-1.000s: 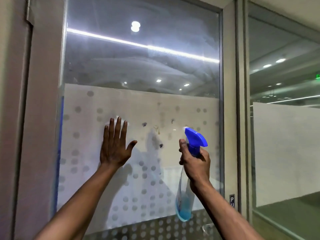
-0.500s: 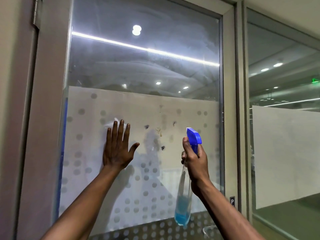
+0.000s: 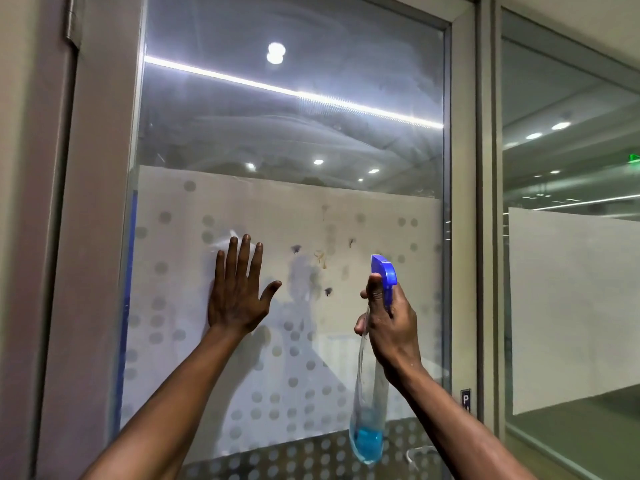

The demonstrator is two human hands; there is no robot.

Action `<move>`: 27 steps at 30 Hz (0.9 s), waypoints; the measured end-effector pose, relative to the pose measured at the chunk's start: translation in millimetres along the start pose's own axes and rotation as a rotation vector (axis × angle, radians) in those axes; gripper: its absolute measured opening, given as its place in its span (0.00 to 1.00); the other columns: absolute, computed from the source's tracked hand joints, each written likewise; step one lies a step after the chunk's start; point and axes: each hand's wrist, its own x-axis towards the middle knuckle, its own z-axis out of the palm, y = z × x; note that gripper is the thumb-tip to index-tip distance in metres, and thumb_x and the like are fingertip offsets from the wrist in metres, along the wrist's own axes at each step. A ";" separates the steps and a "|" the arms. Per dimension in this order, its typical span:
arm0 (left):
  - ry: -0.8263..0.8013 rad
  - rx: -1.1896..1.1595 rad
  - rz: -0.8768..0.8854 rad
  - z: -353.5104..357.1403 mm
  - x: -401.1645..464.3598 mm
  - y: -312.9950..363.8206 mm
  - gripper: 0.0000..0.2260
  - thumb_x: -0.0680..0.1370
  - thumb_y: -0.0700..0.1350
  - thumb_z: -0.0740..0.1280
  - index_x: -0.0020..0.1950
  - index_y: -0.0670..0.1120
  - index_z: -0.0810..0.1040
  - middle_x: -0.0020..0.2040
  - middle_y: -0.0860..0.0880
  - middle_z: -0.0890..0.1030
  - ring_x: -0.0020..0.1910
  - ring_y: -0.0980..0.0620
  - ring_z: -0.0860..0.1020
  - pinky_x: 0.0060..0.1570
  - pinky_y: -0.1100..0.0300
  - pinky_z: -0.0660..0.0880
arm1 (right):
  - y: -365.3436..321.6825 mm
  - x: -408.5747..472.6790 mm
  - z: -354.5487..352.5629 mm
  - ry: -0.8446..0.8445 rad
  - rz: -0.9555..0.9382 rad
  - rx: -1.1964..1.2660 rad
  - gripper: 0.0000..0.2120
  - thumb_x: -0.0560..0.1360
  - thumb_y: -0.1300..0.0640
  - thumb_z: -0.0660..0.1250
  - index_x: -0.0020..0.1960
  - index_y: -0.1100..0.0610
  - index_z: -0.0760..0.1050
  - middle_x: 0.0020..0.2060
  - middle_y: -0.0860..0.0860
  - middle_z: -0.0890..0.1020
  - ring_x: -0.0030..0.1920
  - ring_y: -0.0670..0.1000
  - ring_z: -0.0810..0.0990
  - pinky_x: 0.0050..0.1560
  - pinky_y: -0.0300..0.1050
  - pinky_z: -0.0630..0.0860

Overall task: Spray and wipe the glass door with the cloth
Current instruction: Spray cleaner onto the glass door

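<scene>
A beige painted wall [image 3: 20, 168] stands at the left, with a metal hinge [image 3: 71, 19] near its top edge. To the right, past a grey metal frame post [image 3: 486, 202], a fixed glass partition [image 3: 571, 150] carries a plain white frosted band [image 3: 571, 306]. Round recessed ceiling lights [image 3: 561, 125] and a small green sign [image 3: 634, 156] show in it, above a dark floor [image 3: 588, 431].

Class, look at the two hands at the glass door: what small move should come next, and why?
Probably slide the left hand, which presses the cloth flat to the glass door, rightward over the dark spots. Those marks sit between it and the spray bottle gripped by the right hand.
</scene>
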 end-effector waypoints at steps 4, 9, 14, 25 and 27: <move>0.000 0.008 -0.001 0.0 0.1 0.2 0.37 0.81 0.65 0.53 0.84 0.47 0.47 0.85 0.43 0.45 0.84 0.43 0.43 0.82 0.41 0.48 | 0.9 4.2 -0.1 0.022 -0.032 -0.033 0.42 0.67 0.19 0.56 0.52 0.58 0.75 0.37 0.50 0.81 0.25 0.47 0.79 0.36 0.40 0.75; 0.006 0.008 -0.002 0.7 -0.1 -0.1 0.37 0.81 0.65 0.54 0.84 0.46 0.48 0.85 0.43 0.46 0.84 0.42 0.43 0.81 0.41 0.50 | -1.7 11.7 -2.8 0.147 -0.040 -0.041 0.38 0.72 0.25 0.57 0.44 0.61 0.77 0.31 0.54 0.81 0.23 0.43 0.77 0.28 0.29 0.69; 0.007 0.006 -0.001 0.5 0.2 0.0 0.37 0.81 0.65 0.54 0.84 0.46 0.48 0.85 0.43 0.46 0.84 0.42 0.43 0.81 0.40 0.50 | -4.3 20.4 -6.8 0.208 0.031 0.105 0.28 0.73 0.25 0.61 0.46 0.50 0.78 0.38 0.47 0.84 0.26 0.49 0.77 0.37 0.45 0.77; -0.004 0.018 -0.002 -0.3 0.1 0.6 0.37 0.82 0.65 0.52 0.84 0.47 0.46 0.84 0.43 0.43 0.84 0.42 0.43 0.82 0.41 0.49 | -14.4 24.3 -6.7 0.204 -0.048 0.037 0.31 0.71 0.25 0.60 0.44 0.54 0.78 0.33 0.46 0.83 0.26 0.48 0.80 0.37 0.49 0.80; -0.006 0.024 -0.001 0.1 0.3 0.6 0.37 0.82 0.66 0.51 0.84 0.47 0.47 0.84 0.43 0.43 0.84 0.42 0.43 0.81 0.40 0.50 | -19.6 22.8 -3.1 0.127 -0.058 0.041 0.32 0.70 0.24 0.59 0.48 0.53 0.78 0.36 0.46 0.84 0.26 0.49 0.80 0.37 0.46 0.80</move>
